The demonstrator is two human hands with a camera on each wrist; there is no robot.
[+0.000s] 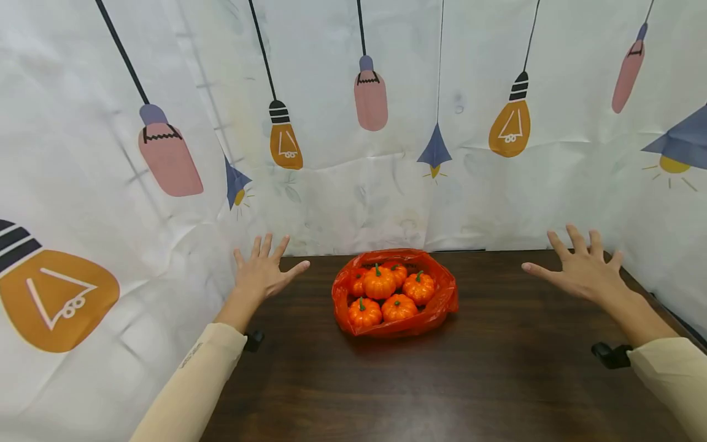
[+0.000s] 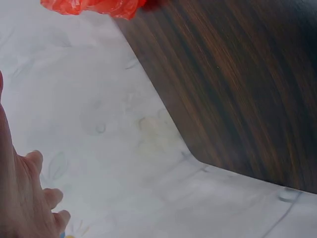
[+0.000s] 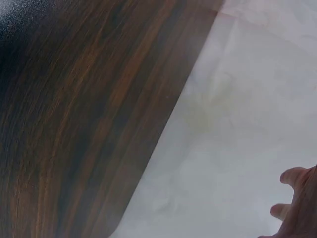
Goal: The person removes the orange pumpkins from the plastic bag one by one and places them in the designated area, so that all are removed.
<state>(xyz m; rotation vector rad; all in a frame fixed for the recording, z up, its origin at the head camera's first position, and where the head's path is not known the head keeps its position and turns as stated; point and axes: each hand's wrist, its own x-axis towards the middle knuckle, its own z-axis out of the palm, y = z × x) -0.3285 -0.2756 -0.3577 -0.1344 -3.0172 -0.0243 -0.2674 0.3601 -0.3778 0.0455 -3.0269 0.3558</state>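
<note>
In the head view, a red plastic bag with its mouth spread wide sits toward the back of the table. Several small orange pumpkins with green stems lie inside it. To the bag's left, my left hand is held up with fingers spread, touching nothing. My right hand is likewise raised, fingers apart, well to the bag's right, and holds nothing. The left wrist view catches part of the bag at its top and some of the left fingers at its lower left edge. A few right fingertips show in the right wrist view.
The dark wood-grain table has its back edge just behind the bag. White sheeting printed with hanging lamps and bulbs surrounds the back and sides. A dark strap piece shows at the right wrist.
</note>
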